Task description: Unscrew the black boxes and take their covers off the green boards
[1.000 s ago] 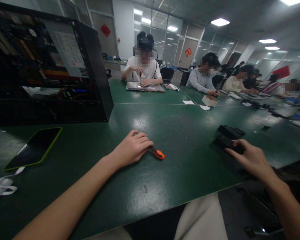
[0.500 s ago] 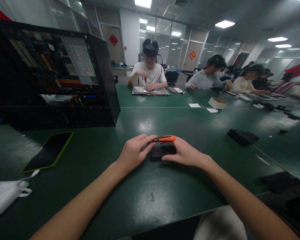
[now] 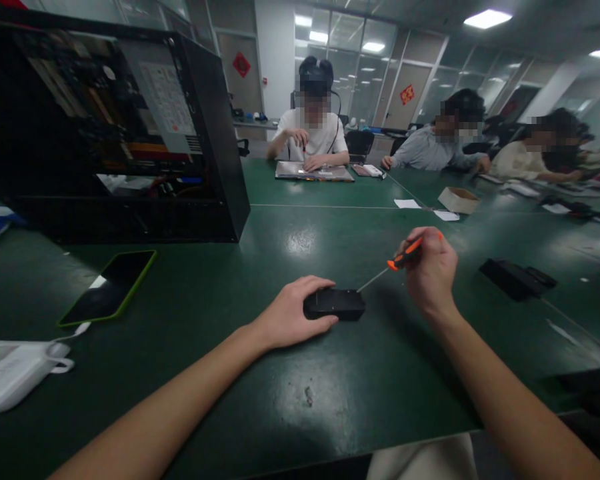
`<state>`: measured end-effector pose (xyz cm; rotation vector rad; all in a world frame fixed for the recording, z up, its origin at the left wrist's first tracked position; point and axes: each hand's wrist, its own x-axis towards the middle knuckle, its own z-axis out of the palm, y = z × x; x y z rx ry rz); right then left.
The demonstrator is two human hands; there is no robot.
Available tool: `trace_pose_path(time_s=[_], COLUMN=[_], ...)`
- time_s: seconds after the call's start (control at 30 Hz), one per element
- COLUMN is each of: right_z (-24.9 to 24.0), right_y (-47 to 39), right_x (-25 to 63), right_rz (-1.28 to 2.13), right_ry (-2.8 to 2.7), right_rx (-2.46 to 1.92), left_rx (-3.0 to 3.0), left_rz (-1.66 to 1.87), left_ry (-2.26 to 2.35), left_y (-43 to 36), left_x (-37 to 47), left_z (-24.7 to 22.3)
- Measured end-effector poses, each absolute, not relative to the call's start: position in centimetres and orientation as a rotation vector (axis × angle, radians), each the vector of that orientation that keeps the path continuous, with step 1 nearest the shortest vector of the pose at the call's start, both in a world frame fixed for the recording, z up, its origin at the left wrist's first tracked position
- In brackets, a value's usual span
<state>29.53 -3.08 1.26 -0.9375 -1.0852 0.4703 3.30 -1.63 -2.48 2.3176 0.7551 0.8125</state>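
A small black box-shaped device (image 3: 336, 304) lies on the green table in front of me. My left hand (image 3: 295, 313) grips its left end, thumb along the near side and fingers along the far side. In my right hand (image 3: 433, 273) is a screwdriver (image 3: 405, 254) with an orange and black handle. Its thin shaft slants down to the left, and the tip is at the device's far right corner; whether it touches there I cannot tell.
An open black computer case (image 3: 210, 140) stands at the left. Near it lie a phone (image 3: 110, 287) in a green case and a white device with a cable (image 3: 20, 373). A black object (image 3: 517, 279) sits at the right. A person (image 3: 313, 137) works across the table (image 3: 280, 227).
The screwdriver, earlier held between both hands above the device, is now in my right hand, raised to the right. My left hand has moved onto the device. The view has shifted slightly.
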Motion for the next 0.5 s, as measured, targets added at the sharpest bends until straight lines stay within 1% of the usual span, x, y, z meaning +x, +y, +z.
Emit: trace_pose_path(time_s=[0.23,0.5], right_z=[1.1,0.9], right_y=[-4.6,-5.2], right_x=[28.3,27.1], right_rz=[0.431,0.445], right_ry=[-1.246,-1.341], right_rx=[-0.994,-0.956], left_rx=[2.3,2.228], left_rz=[0.805,0.788], left_ry=[0.794,0.823], left_y=[-2.1,-2.0], left_x=[4.2,4.2], left_z=[-2.6,-2.5])
